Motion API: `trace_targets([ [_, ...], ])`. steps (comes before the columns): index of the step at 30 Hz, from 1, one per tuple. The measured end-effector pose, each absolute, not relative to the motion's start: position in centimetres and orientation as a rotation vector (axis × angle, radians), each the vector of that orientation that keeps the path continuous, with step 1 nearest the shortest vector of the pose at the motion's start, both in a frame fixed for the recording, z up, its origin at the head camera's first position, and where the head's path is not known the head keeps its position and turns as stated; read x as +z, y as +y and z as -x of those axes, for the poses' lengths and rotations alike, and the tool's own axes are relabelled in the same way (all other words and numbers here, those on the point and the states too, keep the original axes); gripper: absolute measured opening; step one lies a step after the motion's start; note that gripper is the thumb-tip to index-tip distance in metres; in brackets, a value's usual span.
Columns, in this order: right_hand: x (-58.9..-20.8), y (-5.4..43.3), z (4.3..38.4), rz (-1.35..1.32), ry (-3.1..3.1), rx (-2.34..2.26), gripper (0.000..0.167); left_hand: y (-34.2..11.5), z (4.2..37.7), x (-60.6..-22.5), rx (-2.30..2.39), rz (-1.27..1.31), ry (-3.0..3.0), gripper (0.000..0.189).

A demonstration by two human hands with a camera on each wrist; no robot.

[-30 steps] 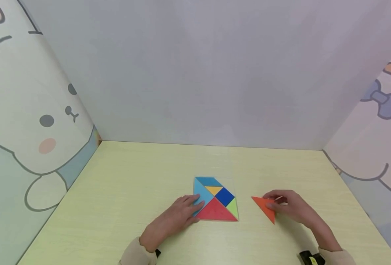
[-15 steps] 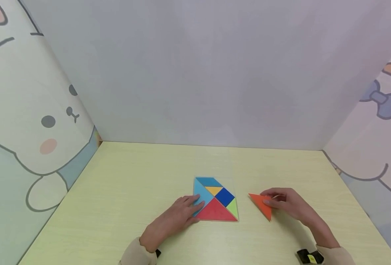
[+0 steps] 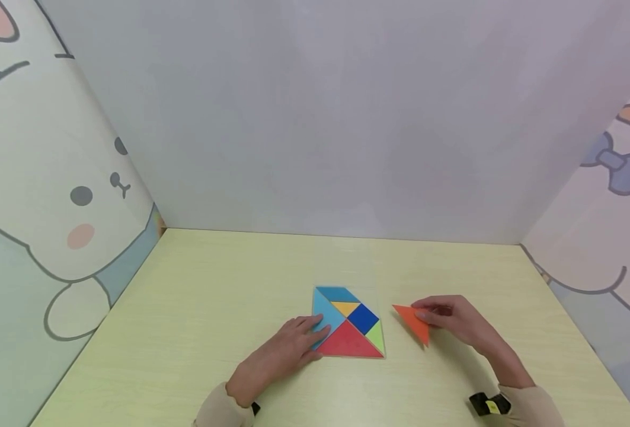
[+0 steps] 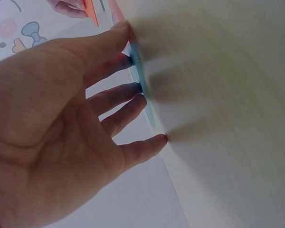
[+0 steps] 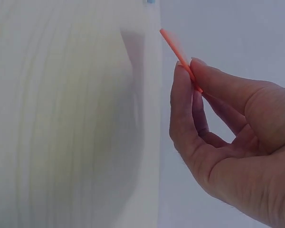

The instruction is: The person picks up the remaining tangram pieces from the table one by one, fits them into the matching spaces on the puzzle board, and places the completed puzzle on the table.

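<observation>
My right hand (image 3: 448, 314) pinches an orange triangular tangram piece (image 3: 413, 323) between thumb and fingers, right of the puzzle. In the right wrist view the orange piece (image 5: 183, 61) is seen edge-on, raised off the table with its shadow below. A tangram (image 3: 341, 338) lies in a thin clear tray, with a large light-blue triangle, a red triangle, a blue parallelogram, a yellow triangle, a dark-blue square and a light-green triangle. The tray's upper right corner shows no coloured piece. My left hand (image 3: 290, 347) rests with spread fingers on the tray's left side, fingertips on the light-blue triangle.
The pale wood-grain table (image 3: 229, 267) stretches around the puzzle. A plain light wall (image 3: 336, 118) rises at the back, and cartoon-printed panels (image 3: 80, 154) stand at both sides. A clear strip lies behind the tray.
My right hand has carried the orange triangle left and slightly away from me, closer to the tray. The left hand and the tangram stay in place.
</observation>
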State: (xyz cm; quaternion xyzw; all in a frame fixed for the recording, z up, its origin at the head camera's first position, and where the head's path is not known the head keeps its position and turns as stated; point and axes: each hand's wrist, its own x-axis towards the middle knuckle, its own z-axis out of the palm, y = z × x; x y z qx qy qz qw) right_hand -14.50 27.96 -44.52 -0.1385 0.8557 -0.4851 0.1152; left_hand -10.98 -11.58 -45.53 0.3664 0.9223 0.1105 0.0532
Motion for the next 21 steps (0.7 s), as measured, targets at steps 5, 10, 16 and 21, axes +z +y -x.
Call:
trace_targets([
  [5,-44.6,27.5,14.9,0.389,2.504,-1.444,0.032,-11.6,11.0,-45.6,0.335,-1.113,2.798,0.057],
  [10,-44.6,27.1,15.3,0.391,2.517,-1.442,0.032,-11.6,11.0,-45.6,0.34,-1.11,2.799,0.057],
  [16,-44.5,26.7,15.8,0.386,2.56,-1.417,0.031,-11.6,11.0,-45.6,0.341,-1.115,2.8,0.057],
  [21,-44.4,26.4,16.2,0.407,2.552,-1.438,0.031,-11.6,11.1,-45.6,0.334,-1.134,2.809,0.056],
])
